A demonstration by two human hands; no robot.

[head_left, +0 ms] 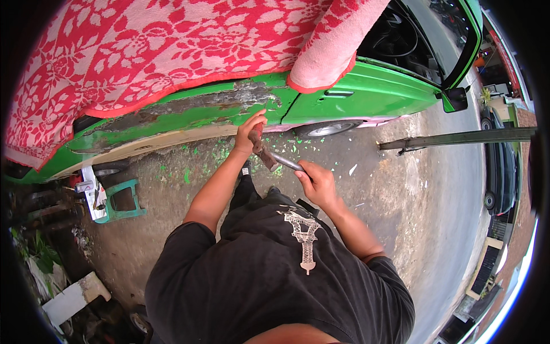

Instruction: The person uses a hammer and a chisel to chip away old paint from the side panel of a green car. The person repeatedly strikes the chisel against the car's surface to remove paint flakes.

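My left hand is closed around a worn red-brown hand tool, held close to the green car's side. The tool's working end is hidden by my fingers. In my right hand is the grey metal handle of a hammer. Its rusty head is right beside the lower end of the red-brown tool; whether they touch I cannot tell. Above my left hand, a long strip of the panel has lost its paint and shows grey, brown and rusty patches.
A red and pink floral blanket covers the car's upper part. Green paint flakes litter the ground. A green plastic stool stands at left, a metal post at right. A dark parked car is farther right.
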